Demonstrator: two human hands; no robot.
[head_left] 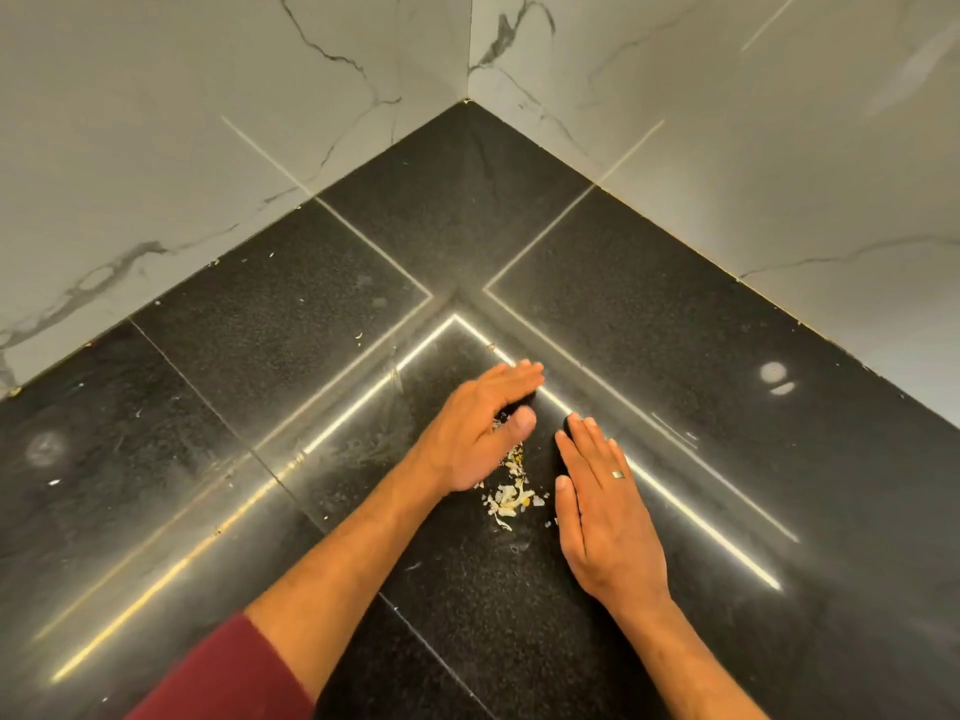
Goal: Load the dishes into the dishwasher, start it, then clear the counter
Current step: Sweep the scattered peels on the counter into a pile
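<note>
A small heap of pale food scraps [510, 495] lies on the black speckled counter [649, 324] in front of the corner. My left hand [480, 428] stands on its edge just left of the heap, fingers straight and together, palm turned toward the scraps. My right hand [602, 504] lies flat on the counter just right of the heap, fingers straight, a ring on one finger. The scraps sit between the two hands. No dishes or dishwasher are in view.
White marble-look wall tiles [208, 148] close the counter on the left and right, meeting at the far corner [466, 102]. A few stray crumbs [358, 337] dot the counter left of the hands. Bright light reflections streak the glossy surface.
</note>
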